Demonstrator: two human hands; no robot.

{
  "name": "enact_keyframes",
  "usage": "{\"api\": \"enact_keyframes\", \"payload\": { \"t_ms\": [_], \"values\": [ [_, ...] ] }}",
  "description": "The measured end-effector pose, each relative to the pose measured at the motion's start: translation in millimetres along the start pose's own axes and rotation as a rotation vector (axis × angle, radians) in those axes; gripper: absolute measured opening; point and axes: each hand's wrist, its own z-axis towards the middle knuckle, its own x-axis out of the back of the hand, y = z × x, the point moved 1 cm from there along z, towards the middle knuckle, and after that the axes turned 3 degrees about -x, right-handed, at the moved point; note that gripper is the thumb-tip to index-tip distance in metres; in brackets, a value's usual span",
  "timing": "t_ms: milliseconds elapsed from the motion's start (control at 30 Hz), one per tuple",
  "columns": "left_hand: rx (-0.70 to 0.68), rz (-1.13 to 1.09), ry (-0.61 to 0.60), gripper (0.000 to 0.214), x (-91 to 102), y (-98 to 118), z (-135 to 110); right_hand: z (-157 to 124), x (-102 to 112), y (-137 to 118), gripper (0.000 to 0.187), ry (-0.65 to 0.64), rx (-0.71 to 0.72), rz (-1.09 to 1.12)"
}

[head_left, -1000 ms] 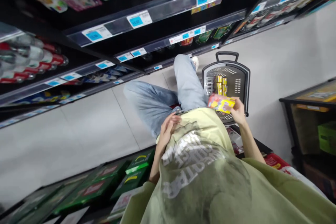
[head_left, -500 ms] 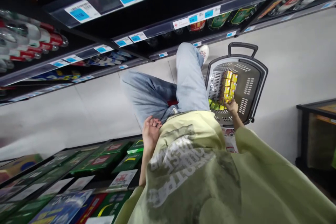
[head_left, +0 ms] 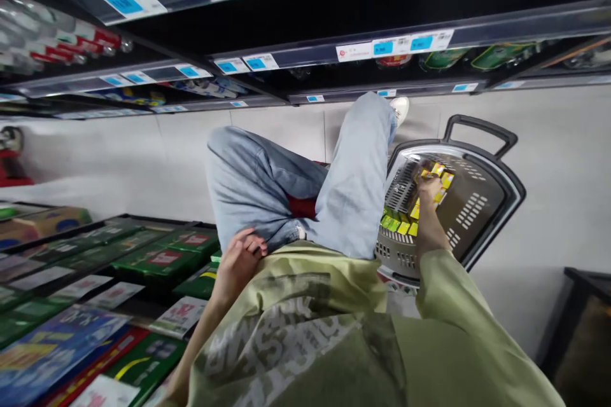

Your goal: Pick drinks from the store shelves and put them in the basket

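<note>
My right hand (head_left: 429, 189) reaches down into a dark grey shopping basket (head_left: 496, 216) standing on the floor at my right. Its fingers are curled over the far end of a double row of small yellow boxes (head_left: 446, 181), apparently pinching one box, though the fingertips are partly hidden. Several green-yellow packs (head_left: 398, 226) lie in a line across the near part of the basket. My left hand (head_left: 242, 255) rests on my lap at the top of my thigh, fingers lying loosely with nothing in them.
Ahead runs a shelf (head_left: 305, 44) with price tags, bottles (head_left: 62, 32) at its left. Stacked green cartons (head_left: 162, 261) flank me on the left behind. The basket's raised handle (head_left: 482, 124) points towards the shelf. A dark stand (head_left: 582, 305) is at the right.
My right hand has moved from the near end of the yellow boxes to their far end. The view has shifted. My left hand stays on my lap.
</note>
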Motion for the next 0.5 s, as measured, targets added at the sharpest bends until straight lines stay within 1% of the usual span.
{"api": "enact_keyframes", "payload": {
  "t_ms": [133, 200, 267, 367, 433, 467, 500],
  "values": [
    [-0.007, 0.007, 0.036, 0.048, -3.7, 1, -7, 33, 0, -27, 0.052, 0.013, -0.026, -0.038],
    [-0.010, 0.004, 0.067, 0.048, -6.7, 2, -10, 43, 0, -35, 0.050, 0.017, -0.048, -0.054],
    [0.014, 0.010, 0.067, 0.048, -11.1, 2, -12, 48, -1, -40, 0.048, 0.007, -0.060, -0.066],
    [0.024, 0.021, 0.054, 0.050, -18.6, 3, -13, 51, -4, -40, 0.057, -0.015, -0.051, -0.041],
    [0.011, 0.023, 0.053, 0.050, -22.3, 3, -13, 50, -6, -33, 0.063, 0.016, -0.025, 0.014],
    [0.006, 0.021, 0.051, 0.050, -23.6, 2, -13, 49, -7, -29, 0.063, 0.029, 0.010, 0.049],
    [0.007, 0.018, 0.043, 0.049, -24.3, 1, -13, 46, -7, -25, 0.060, 0.019, 0.076, 0.081]
  ]
}}
